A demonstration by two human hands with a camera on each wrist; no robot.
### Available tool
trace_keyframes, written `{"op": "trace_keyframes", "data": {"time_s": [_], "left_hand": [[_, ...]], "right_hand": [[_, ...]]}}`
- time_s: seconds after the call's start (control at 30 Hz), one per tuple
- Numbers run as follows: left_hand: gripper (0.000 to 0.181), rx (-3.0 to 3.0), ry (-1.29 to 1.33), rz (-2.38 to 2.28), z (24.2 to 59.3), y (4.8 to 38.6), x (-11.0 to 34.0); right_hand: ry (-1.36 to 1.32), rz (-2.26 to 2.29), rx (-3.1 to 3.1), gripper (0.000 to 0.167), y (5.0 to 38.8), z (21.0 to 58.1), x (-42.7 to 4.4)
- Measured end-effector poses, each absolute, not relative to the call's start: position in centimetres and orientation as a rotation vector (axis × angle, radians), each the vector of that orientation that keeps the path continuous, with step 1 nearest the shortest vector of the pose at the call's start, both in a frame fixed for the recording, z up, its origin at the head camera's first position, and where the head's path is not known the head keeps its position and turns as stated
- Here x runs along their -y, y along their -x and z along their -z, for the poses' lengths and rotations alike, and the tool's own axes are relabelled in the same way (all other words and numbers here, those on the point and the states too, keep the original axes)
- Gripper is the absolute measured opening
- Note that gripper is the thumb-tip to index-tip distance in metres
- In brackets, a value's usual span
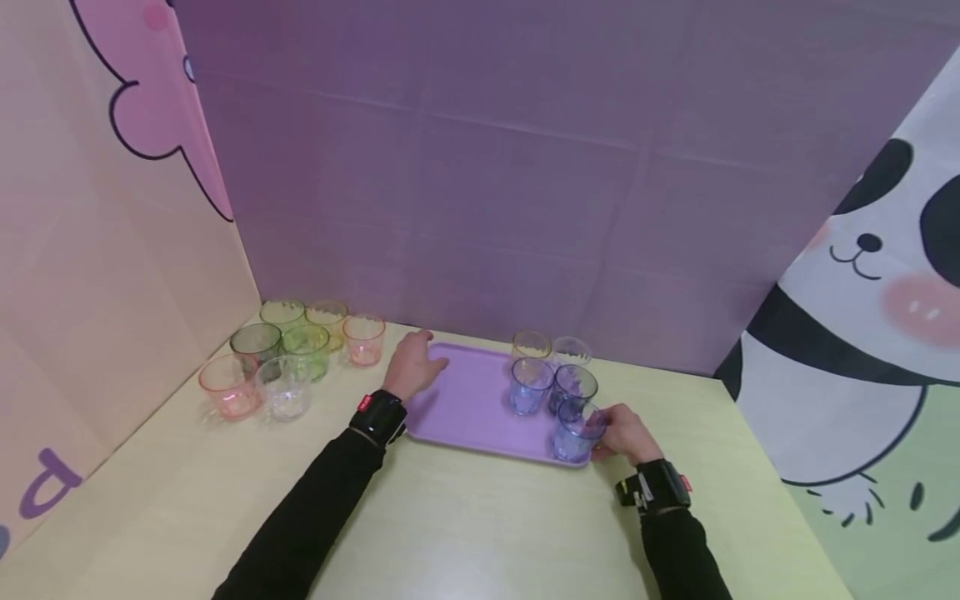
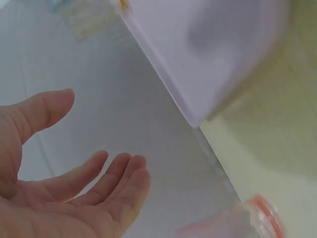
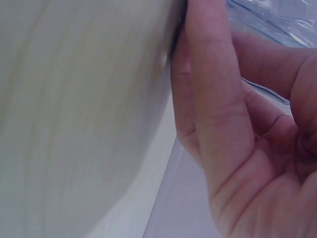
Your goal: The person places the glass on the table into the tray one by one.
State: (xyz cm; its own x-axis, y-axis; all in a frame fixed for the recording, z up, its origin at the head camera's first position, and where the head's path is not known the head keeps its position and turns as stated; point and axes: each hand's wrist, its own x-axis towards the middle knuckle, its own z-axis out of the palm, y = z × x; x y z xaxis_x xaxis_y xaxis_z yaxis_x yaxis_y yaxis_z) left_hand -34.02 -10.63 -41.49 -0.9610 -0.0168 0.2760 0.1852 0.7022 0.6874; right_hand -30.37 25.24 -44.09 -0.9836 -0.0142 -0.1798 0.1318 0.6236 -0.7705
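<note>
At the right front corner of the purple tray [image 1: 465,396], my right hand [image 1: 628,435] grips a blue glass [image 1: 576,432]. In the right wrist view, the glass [image 3: 277,22] shows beyond the thumb, and the fingers [image 3: 215,99] are bent beside it; their tips are out of sight. My left hand [image 1: 415,367] is by the tray's left back corner, thumb and fingers spread, holding nothing. The left wrist view shows this hand [image 2: 79,173] apart from the tray [image 2: 198,44]. Another blue glass [image 1: 530,387] and a dark glass [image 1: 574,387] stand on the tray's right part.
A yellow glass [image 1: 532,343] and a clear glass [image 1: 572,352] are behind the blue and dark ones. Left of the tray stand several coloured glasses, including a pink one [image 1: 364,342] near my left hand and a clear one [image 1: 285,390]. A purple backdrop [image 1: 480,167] rises behind the table.
</note>
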Motion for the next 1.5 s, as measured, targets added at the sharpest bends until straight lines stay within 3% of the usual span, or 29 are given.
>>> {"op": "trace_keyframes", "data": {"time_s": [0.2,0.57,0.73,1.5], "left_hand": [[0.049,2.561,0.099,1.038,41.5,34.1,12.6],[0.06,2.533,-0.121,0.707,42.0,34.6,15.2],[0.054,2.477,-0.168,0.62,42.8,35.2,16.2],[0.078,2.443,-0.262,0.806,44.6,37.5,17.8]], "right_hand": [[-0.087,1.316,-2.667,0.012,30.4,44.1,-25.2],[-0.092,1.303,-2.675,0.013,30.3,44.1,-25.1],[-0.1,1.313,-2.66,0.013,30.3,44.1,-25.1],[-0.102,1.309,-2.663,0.024,30.5,44.1,-25.3]]}}
